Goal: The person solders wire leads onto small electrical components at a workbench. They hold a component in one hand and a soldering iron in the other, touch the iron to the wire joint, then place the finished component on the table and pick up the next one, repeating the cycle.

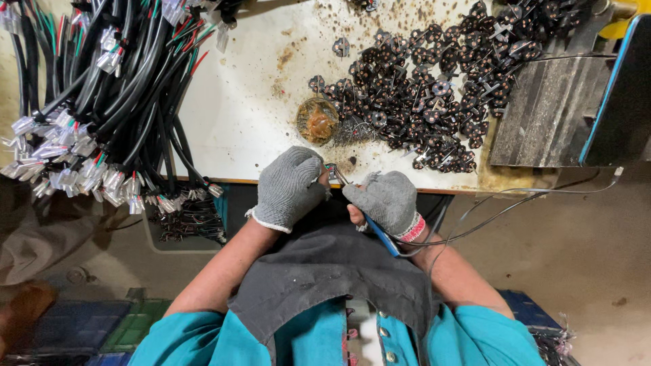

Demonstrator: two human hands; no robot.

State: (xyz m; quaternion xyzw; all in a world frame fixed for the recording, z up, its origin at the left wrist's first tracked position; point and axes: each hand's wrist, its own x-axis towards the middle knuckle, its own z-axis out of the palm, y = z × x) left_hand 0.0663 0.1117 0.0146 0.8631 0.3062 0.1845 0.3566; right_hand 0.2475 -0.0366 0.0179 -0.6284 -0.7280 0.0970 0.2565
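Stained white bench (244, 102): cable bundle (102, 102) far left, black plugs (434, 102) heaped far right. At its near edge, left hand (288, 186) pinches a small plug (330, 168); right hand (386, 200) grips a blue-handled iron (380, 234), tip slanting up-left onto it.

At the far right edge of the bench a flat dark slab with a thin blue rim (620, 88) stands tilted, maybe a screen, though I cannot be sure; no packages, labels or signs show anywhere
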